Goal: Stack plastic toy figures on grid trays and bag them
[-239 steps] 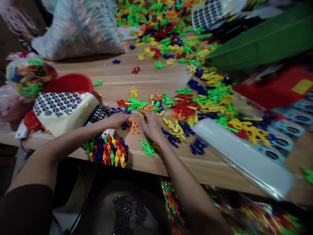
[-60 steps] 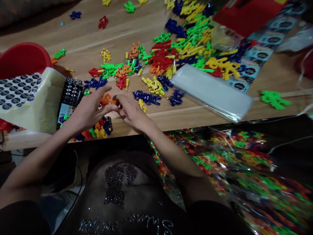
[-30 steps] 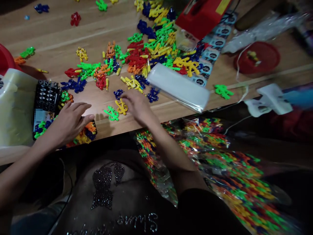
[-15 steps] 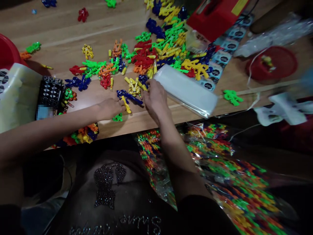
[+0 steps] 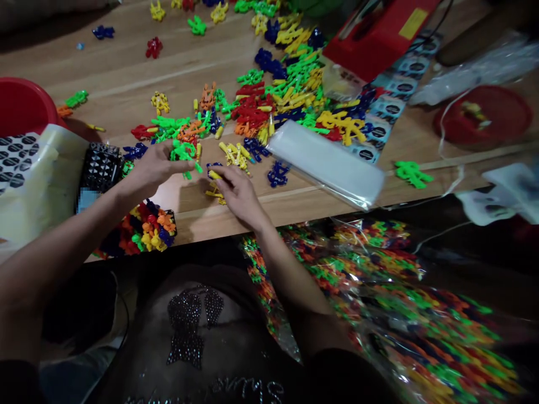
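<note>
My left hand (image 5: 159,164) is closed, with a small green plastic toy figure (image 5: 183,152) at its fingertips just above the table. My right hand (image 5: 239,189) pinches a dark blue toy figure with a yellow piece (image 5: 214,174), partly hidden by the fingers. Under that hand lies a yellow toy figure (image 5: 215,194) on the wood. Beyond it sit another yellow figure (image 5: 233,156) and a dark blue figure (image 5: 278,174). Several green, orange and red figures (image 5: 170,128) lie behind my left hand.
A stack of clear plastic bags (image 5: 328,163) lies right of my hands. At the left stand a red basin (image 5: 25,101) and a black patterned box (image 5: 100,165). A red machine (image 5: 379,36) is at the back right. Filled bags of toys (image 5: 379,280) lie below the table edge.
My left hand has moved up and left and now has a green figure. My right hand has shifted left and down from the pile, pinching the blue figure. The view has shifted slightly.
</note>
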A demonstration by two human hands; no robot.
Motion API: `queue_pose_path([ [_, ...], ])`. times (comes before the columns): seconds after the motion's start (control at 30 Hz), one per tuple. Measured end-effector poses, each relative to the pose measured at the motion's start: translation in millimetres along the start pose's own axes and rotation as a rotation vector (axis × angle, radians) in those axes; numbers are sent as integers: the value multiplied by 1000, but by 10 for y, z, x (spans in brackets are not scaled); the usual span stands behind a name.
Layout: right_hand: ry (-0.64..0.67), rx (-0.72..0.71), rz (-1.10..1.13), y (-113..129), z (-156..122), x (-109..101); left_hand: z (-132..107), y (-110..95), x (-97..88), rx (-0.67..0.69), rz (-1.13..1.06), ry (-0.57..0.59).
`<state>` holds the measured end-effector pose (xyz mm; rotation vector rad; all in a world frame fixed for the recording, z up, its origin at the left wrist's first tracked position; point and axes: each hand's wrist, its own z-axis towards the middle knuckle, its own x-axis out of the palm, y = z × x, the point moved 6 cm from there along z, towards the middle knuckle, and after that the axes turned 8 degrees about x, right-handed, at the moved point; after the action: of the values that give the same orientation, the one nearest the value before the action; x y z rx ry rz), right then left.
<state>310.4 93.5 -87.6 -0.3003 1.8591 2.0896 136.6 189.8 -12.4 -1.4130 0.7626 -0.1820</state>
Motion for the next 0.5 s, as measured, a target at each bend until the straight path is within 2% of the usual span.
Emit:
queue_pose_path([
  [0.1,21,-44,181,158,52,195,-196,18,-50,-191,-335,-162],
  [0.17,27,-40,289,250,77,275,-304,2,-45,-273,-485,-228],
  [0.33,29,-39,383,440,89,296,-443,-65,-15,-331,-652,-208],
  [0.5,65,-67,449,545,84,284,-520,-53,3,-261,-660,-161],
])
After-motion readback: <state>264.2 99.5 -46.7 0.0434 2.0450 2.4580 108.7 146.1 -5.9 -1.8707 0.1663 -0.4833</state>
